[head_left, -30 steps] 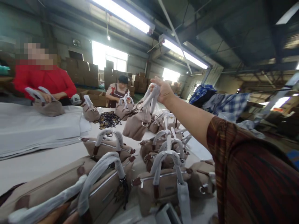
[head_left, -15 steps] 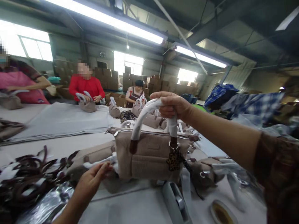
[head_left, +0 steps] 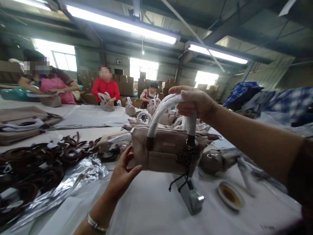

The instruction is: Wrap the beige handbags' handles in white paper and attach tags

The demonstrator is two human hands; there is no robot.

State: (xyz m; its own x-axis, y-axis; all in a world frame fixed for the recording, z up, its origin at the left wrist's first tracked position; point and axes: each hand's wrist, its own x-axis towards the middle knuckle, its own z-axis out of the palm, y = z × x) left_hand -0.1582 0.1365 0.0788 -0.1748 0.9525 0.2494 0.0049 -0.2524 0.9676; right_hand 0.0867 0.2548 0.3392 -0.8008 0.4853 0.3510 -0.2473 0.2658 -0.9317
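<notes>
My right hand (head_left: 195, 102) is closed round the white-wrapped handles of a beige handbag (head_left: 166, 150) and holds it up above the white table (head_left: 151, 209). A dark tassel charm (head_left: 183, 160) hangs from the bag's front ring. My left hand (head_left: 122, 176) comes up from below, thumb and fingers spread against the bag's left bottom corner. A metal bracelet sits on that wrist.
A pile of dark brown straps (head_left: 36, 163) on silver foil (head_left: 70, 182) lies at left. A tape dispenser (head_left: 190, 195) and a tape roll (head_left: 230, 194) sit under the bag. More beige handbags (head_left: 215, 161) lie behind. Three people work across the table.
The handbag was carried from the far pile toward me and now hangs lifted over the table. My left hand has risen to its lower left corner. The view swung left.
</notes>
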